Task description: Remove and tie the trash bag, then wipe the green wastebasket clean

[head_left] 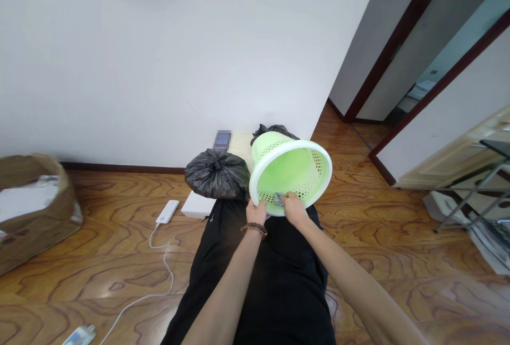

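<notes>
Basket point(287, 168), pale green with a whitish rim and rows of holes in its wall, is held just in front of the person's knees, tipped so that its open mouth faces back toward the person and a little to the right. The left hand point(257, 212), with a brown bracelet point(254, 228) at the wrist, grasps the near left part of the rim. The right hand point(294, 209) reaches over the near edge into the mouth, its fingers closed on a small grey cloth point(279, 199) against the inside of the wall. Black trousers point(274, 281) cover the legs beneath both forearms. Just left of the basket sits a knotted black bag point(217, 174), and a second black bag point(279, 129) shows partly behind the basket, near the white wall point(179, 58). Between the two bags a cream surface point(241, 147) can be seen, with a blurred blue item point(222, 140) at its left. A flat white box point(198, 205) lies partly hidden below the first bag. Farther left on the wooden floor point(119, 260) are a white power strip point(167, 212) with its cord point(148, 296) and an open cardboard box point(43, 236).
</notes>
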Motion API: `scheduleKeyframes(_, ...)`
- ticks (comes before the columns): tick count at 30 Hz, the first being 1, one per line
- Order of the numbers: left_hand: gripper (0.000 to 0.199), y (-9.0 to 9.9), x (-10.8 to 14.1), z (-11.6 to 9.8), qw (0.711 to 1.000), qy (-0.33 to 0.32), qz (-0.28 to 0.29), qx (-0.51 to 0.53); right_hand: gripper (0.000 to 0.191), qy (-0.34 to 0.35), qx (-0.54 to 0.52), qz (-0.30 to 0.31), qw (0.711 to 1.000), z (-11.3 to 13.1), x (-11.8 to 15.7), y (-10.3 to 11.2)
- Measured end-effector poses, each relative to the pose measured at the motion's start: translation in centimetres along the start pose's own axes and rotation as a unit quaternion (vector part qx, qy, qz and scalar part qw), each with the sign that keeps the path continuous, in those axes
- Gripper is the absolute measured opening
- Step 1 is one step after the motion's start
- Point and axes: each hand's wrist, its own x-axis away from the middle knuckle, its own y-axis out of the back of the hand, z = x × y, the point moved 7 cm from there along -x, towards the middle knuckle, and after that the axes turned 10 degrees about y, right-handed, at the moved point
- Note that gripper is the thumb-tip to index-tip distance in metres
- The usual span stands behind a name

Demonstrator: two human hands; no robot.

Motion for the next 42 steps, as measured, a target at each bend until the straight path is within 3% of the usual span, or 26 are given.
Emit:
scheduleKeyframes(4,0.029,-0.5,0.0,-0.2,0.999,0.021,0.039,0.013,0.033,-0.033,0.116,-0.033,0.992,-4.1,0.5,3.2)
scheduleKeyframes(7,0.030,-0.4,0.3,-0.6,0.999,0.024,0.034,0.008,0.033,-0.069,0.112,-0.044,0.990,-5.2,0.3,3.7)
scheduleKeyframes(10,0.029,-0.4,0.5,-0.8,0.999,0.024,0.023,-0.001,0.035,-0.079,0.022,-0.006,0.997,-3.6,-0.3,1.5)
scheduleKeyframes(13,0.027,-0.4,0.4,-0.9,0.999,0.019,0.025,-0.013,0.038,-0.039,-0.089,0.019,0.995,-0.3,-1.0,-0.7)
scheduleKeyframes(16,0.027,-0.5,0.2,-0.8,0.999,0.022,0.028,-0.026,0.039,0.000,-0.095,0.013,0.995,1.1,-1.2,-0.8)
scheduleKeyframes(22,0.030,-0.4,0.2,-1.0,0.999,0.030,0.033,-0.004,0.033,-0.052,0.098,-0.017,0.994,-3.9,0.0,3.3)
scheduleKeyframes(25,0.030,-0.6,0.3,-0.8,0.999,0.032,0.032,0.000,0.034,-0.107,0.080,-0.035,0.990,-5.0,0.1,3.7)
scheduleKeyframes(28,0.029,-1.0,0.2,-0.2,0.999,0.030,0.029,0.000,0.036,-0.117,-0.063,0.016,0.991,-2.6,-0.7,1.2)
scheduleKeyframes(31,0.029,-1.2,0.0,0.3,0.999,0.029,0.031,-0.001,0.037,-0.047,-0.174,0.030,0.983,1.0,-1.7,-0.2)
scheduleKeyframes(34,0.031,-1.1,0.0,0.2,0.999,0.029,0.036,0.009,0.038,-0.017,-0.102,0.029,0.994,0.7,-1.5,0.7)
scheduleKeyframes(38,0.035,-1.0,0.3,-0.3,0.998,0.029,0.046,0.022,0.034,-0.042,0.089,0.005,0.995,-3.7,-0.2,3.5)
scheduleKeyframes(40,0.035,-1.2,0.4,-0.3,0.998,0.028,0.053,0.025,0.034,-0.064,0.123,-0.021,0.990,-5.0,0.3,4.2)
scheduleKeyframes(42,0.035,-1.4,0.4,0.0,0.997,0.029,0.058,0.028,0.036,-0.102,0.101,-0.027,0.989,-5.1,0.5,3.5)
